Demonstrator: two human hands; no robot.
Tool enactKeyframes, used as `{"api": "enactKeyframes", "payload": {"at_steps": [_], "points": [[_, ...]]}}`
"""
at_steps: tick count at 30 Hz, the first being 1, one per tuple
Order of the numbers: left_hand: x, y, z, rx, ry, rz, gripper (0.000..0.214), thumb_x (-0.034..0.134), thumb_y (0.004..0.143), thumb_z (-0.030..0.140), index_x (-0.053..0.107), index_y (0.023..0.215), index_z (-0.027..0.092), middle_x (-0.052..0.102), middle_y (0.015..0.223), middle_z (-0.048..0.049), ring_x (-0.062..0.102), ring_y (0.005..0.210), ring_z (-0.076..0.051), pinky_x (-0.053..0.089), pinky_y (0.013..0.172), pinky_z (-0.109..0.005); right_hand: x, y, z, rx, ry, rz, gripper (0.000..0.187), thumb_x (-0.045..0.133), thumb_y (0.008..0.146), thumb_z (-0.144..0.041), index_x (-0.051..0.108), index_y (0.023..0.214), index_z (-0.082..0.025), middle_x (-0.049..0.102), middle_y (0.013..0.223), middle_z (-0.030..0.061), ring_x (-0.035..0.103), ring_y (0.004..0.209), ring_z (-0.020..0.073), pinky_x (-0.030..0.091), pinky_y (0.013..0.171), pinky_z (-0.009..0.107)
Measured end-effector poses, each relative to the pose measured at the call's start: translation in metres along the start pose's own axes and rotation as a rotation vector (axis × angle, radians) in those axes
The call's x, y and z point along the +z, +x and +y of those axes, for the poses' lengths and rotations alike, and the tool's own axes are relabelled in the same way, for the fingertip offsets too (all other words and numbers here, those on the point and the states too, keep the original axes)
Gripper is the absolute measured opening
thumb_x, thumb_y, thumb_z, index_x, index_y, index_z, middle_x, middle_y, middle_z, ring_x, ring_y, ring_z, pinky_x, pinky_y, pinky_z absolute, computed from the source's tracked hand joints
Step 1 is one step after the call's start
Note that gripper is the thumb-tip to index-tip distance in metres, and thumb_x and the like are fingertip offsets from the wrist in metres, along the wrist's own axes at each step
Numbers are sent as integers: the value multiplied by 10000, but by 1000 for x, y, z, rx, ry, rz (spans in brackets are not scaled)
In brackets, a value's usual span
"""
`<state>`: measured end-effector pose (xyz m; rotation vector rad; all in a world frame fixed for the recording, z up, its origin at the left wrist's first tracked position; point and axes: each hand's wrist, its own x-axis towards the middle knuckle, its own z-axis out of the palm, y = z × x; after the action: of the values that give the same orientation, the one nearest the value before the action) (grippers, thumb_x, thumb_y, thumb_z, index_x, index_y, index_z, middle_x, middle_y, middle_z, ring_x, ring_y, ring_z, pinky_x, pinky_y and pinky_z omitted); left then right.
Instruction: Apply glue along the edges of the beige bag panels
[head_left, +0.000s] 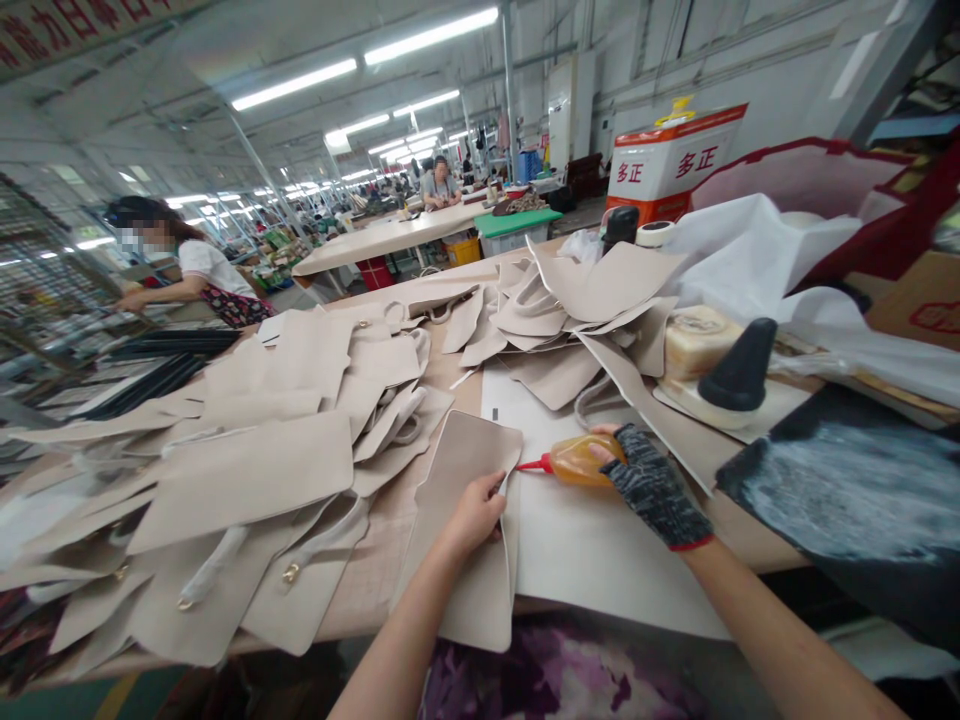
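Observation:
My left hand (475, 513) pinches the right edge of a beige leather bag panel (466, 470) that lies on the workbench in front of me. My right hand (651, 487), in a dark fingerless glove, grips an orange glue bottle (581, 460). The bottle's red nozzle (534, 464) points left at the panel's edge, right by my left fingers. Under both hands lies a white sheet (592, 550).
Heaps of beige bag pieces with handles (247, 470) cover the bench to the left and behind (585, 290). A black cone (741, 368) stands on a plate at right, near a dark smeared board (855, 500). A person (187, 270) works at far left; another person (439, 185) sits far back.

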<state>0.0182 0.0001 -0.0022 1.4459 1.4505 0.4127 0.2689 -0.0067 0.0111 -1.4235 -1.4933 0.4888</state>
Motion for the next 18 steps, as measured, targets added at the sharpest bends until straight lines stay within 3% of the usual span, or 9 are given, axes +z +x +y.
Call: {"api": "enactKeyframes", "payload": {"at_steps": [9,18], "points": [[0,-3,2,-1,-20,2,606,434,759,194,432,1364,149,575,908,-52,472,465,-75,433,409,-211,-4,-16,-3,9,13,-39,287,459,866,-461,550,1030,-243,629,1001,111,597,953,276,477,880,433],[2,-1,-3,54,-8,10,596,427,763,182,432,1356,121,539,850,-30,452,484,-74,451,422,-214,-5,-39,-4,31,4,-68,321,478,865,-459,561,1032,-197,627,980,99,603,922,249,488,855,419]]}}
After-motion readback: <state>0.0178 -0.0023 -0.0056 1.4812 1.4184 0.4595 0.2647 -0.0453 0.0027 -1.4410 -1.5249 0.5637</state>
